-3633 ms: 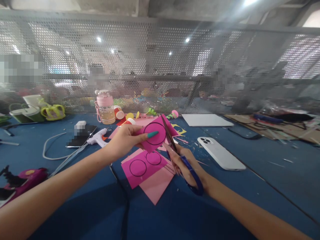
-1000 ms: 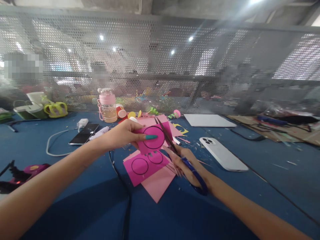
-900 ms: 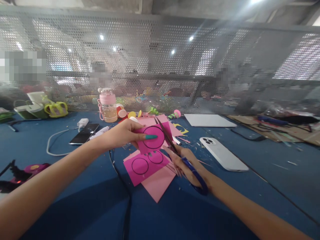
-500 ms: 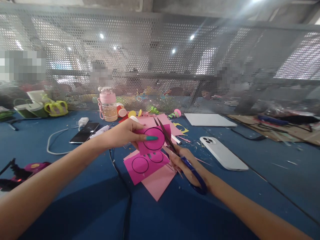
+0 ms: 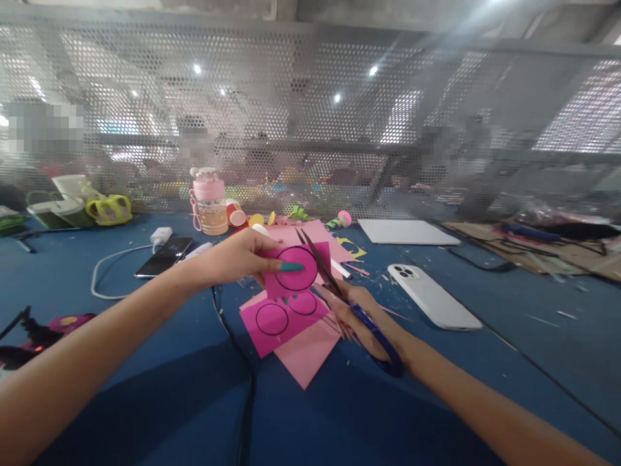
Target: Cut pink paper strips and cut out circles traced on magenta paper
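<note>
Between thumb and fingers, my left hand (image 5: 250, 259) pinches a magenta paper piece (image 5: 297, 275) with a black circle drawn on it. My right hand (image 5: 356, 310) is wrapped round the handles of dark blue scissors (image 5: 373, 330). Their dark blades, slightly apart, cross the right part of the held paper by the circle's edge. Below lies a second magenta sheet (image 5: 272, 333) with circles drawn on it, resting on light pink paper (image 5: 305, 362). Another light pink sheet (image 5: 317, 234) spreads behind my hands.
A pink-lidded bottle (image 5: 209, 204) and a black phone (image 5: 165, 257) with a white charger (image 5: 162, 235) are at left. To the right lie a white phone (image 5: 436, 298), a white board (image 5: 406, 232) and cardboard (image 5: 480, 243). A black cable (image 5: 237, 346) runs toward me.
The held magenta paper and my left hand have shifted slightly left. The scissor blades' tips have moved a little left and sit slightly closer together.
</note>
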{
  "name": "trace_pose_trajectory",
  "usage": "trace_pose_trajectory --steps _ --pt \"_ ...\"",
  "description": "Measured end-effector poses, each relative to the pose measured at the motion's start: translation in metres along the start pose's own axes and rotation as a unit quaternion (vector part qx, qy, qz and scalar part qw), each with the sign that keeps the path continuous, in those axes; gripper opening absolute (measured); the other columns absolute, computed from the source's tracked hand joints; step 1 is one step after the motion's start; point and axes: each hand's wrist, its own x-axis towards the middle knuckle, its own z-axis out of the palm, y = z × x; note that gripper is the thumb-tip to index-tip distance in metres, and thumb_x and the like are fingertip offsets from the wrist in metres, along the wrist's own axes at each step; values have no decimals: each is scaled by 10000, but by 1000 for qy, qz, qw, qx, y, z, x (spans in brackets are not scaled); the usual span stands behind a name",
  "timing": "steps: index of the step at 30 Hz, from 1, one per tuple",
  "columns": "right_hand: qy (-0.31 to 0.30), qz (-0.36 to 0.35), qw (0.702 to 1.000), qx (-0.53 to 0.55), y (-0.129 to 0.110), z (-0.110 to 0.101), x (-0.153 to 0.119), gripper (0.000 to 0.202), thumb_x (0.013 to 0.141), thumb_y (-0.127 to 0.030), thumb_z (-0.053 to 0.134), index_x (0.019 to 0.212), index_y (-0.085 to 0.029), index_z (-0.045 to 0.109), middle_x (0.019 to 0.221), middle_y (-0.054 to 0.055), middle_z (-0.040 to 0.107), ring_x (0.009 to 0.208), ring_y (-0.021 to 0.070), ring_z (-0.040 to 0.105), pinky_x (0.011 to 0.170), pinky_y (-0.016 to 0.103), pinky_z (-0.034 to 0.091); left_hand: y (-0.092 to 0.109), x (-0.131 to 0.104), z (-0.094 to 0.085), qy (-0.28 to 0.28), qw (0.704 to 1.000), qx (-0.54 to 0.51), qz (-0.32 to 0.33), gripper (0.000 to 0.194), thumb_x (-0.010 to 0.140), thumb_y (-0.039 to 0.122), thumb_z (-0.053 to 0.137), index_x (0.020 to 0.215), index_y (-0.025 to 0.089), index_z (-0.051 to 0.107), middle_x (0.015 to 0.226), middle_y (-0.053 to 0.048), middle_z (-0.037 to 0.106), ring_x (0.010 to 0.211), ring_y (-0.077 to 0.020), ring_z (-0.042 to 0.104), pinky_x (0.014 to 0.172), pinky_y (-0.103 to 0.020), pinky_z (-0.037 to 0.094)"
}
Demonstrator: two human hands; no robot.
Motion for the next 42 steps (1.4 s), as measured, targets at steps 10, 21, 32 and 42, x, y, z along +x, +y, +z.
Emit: trace_pose_trajectory --steps 10,21,32,42 --pt "-4 10 1000 9 -5 2 -2 453 729 -655 428 627 -214 408 478 -62 290 430 97 361 432 227 334 0 -1 1 -8 1000 4 5 122 687 239 624 657 121 626 571 17 587 533 -80 583 522 -183 471" --pt "-15 11 999 45 2 2 1 475 686 -682 462 668 -208 440 438 -69 312 372 80 321 352 206 289 1 1 1 17 1000 -12 12 113 681 229 638 703 117 635 580 22 601 525 -57 562 490 -145 445" --pt "-16 33 993 112 11 3 -2 433 769 -628 401 643 -214 376 425 -80 305 330 74 314 338 214 292 -9 7 42 91 940 -325 -38 159 644 190 705 719 66 640 641 -60 683 582 -162 667 644 -303 552" --pt "21 0 997 73 0 1 -1 453 747 -651 412 623 -218 370 421 -82 307 323 69 317 323 200 290 -1 5 33 95 962 -256 -19 249 544 269 772 568 101 590 498 23 613 490 -123 638 541 -229 543"
